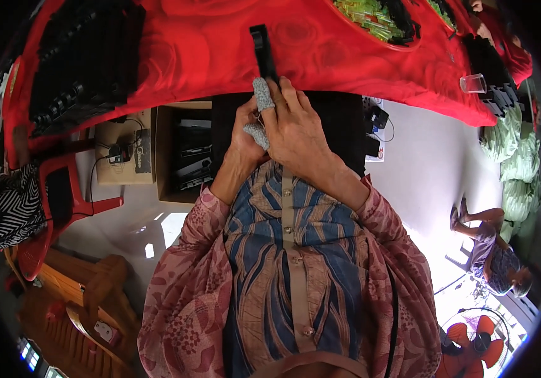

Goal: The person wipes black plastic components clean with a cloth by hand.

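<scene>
A flat black strip (265, 60) with a thicker, looped-looking far end reaches from my fingers over the red cloth. My right hand (299, 129) lies across the near end of it, fingers bent and pressed together. Grey knitted covers (263, 93) wrap two of its digits, seemingly the forefinger and thumb. Close against it on the left, my left hand (243, 135) is closed, its fingertips mostly hidden behind the right hand. Both hands meet at the table's near edge, around the strip. What lies between the fingertips is hidden.
A red rose-patterned cloth (188, 47) covers the table. Stacked black pieces (87, 57) lie at left; a basin of yellow-green pieces (374, 22) and a clear cup (472, 83) are at right. Below are an open carton (164, 154) and red chair (62, 208). Another person (497, 261) sits at right.
</scene>
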Tool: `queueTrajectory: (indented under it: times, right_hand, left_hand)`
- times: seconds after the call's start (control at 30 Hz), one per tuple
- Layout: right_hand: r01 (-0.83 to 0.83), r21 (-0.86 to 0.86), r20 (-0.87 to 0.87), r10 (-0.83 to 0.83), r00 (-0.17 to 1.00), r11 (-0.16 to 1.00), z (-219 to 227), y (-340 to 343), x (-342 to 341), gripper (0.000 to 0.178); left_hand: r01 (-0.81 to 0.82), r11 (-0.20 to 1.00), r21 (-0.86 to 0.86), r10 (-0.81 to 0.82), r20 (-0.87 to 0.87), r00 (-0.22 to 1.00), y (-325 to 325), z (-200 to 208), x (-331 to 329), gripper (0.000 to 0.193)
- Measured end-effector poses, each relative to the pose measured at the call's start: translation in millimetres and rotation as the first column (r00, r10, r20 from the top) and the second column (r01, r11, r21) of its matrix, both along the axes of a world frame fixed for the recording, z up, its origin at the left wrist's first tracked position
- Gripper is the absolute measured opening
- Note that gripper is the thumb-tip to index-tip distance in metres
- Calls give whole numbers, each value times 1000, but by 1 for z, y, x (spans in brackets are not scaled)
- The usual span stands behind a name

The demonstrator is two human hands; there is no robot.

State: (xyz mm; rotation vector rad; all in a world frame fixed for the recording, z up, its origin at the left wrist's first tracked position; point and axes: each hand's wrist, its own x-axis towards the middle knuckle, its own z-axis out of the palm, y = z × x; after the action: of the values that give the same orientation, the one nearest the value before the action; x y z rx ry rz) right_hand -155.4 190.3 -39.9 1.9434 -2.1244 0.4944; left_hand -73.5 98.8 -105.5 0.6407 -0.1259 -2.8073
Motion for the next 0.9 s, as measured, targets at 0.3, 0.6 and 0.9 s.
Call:
queueTrajectory:
  times: [0.3,0.6,0.9]
  right_hand:
    - [20,1,3,-20,1000,1000,2,-1,4,27]
    - [-5,33,-57,7,998,999,3,16,11,23]
    - [2,47,4,-2,1000,999,11,11,3,27]
  left_hand:
    - [21,1000,16,-18,-192,981,0,-9,1,27]
    - [-9,999,-43,7,-50,999,4,1,0,30]
    - [18,994,-107,-17,7,1000,0,11,-9,26]
